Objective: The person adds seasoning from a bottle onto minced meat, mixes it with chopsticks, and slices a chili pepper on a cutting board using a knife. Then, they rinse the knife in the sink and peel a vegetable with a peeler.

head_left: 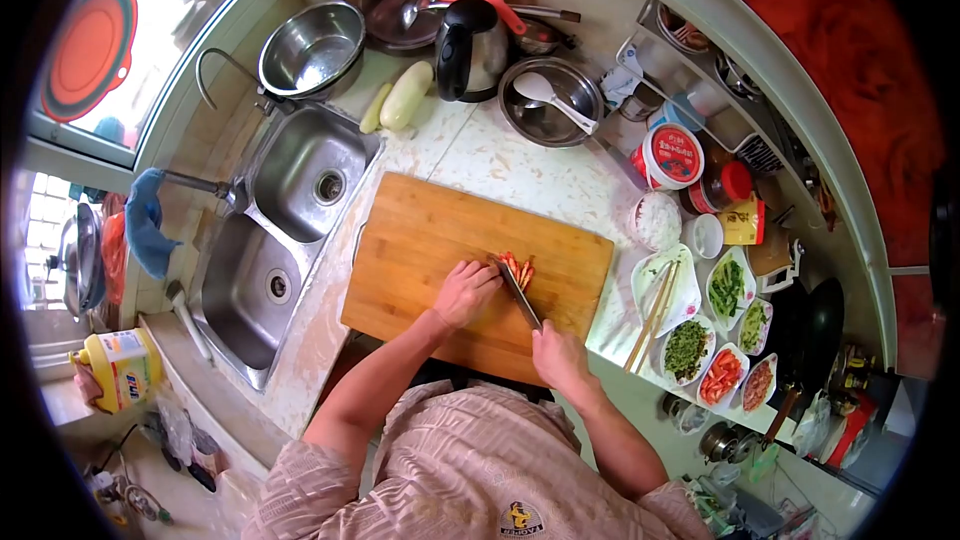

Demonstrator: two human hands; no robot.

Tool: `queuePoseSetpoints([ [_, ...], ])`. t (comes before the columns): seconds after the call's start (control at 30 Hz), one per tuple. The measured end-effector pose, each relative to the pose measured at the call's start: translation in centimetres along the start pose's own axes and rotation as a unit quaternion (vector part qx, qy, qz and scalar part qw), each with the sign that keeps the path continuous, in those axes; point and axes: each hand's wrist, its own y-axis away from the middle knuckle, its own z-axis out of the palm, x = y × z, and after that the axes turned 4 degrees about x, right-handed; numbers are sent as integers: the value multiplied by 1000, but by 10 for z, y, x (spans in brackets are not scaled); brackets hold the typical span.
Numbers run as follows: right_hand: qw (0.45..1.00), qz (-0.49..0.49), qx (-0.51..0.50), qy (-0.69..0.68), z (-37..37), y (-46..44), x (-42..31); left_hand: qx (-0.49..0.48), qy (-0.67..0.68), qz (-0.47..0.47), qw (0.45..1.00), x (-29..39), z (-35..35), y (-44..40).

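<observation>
A large wooden cutting board [420,240] lies on the counter in front of me. My right hand [560,355] grips the handle of a kitchen knife [520,298], whose dark blade slants across the board. Small cut pieces of red pepper [520,270] lie against the far right side of the blade. My left hand [467,293] rests on the board to the left of the blade, its fingers bent and pressed together with the tips close to the knife. What lies under those fingertips is hidden.
On the right stand small dishes of chopped greens [687,350] and red slices [721,377], with chopsticks [655,315] across a white bowl [650,285]. A double sink [300,230] is at left. Behind the board are a pale peeled vegetable [407,97], a kettle [480,50] and a metal bowl [552,130].
</observation>
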Motion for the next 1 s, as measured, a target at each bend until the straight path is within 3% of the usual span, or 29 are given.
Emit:
queuePoseSetpoints([
  [0.3,993,-1,70,-100,15,-11,23,-8,17,20,1000,-1,0,-7],
  [0.43,991,36,59,-113,0,-1,13,105,5,-90,990,10,0,-12],
  [0.57,995,11,-3,-95,6,-4,-1,184,-9,-207,961,13,-25,17],
  [0.83,985,52,58,-154,-1,-12,33,166,-50,-359,917,7,-98,103],
  [0.9,983,6,101,-155,6,-13,46,157,-85,-340,923,10,-100,104],
  [1.0,965,24,46,-258,12,-13,51,106,-77,-259,957,29,-85,82],
])
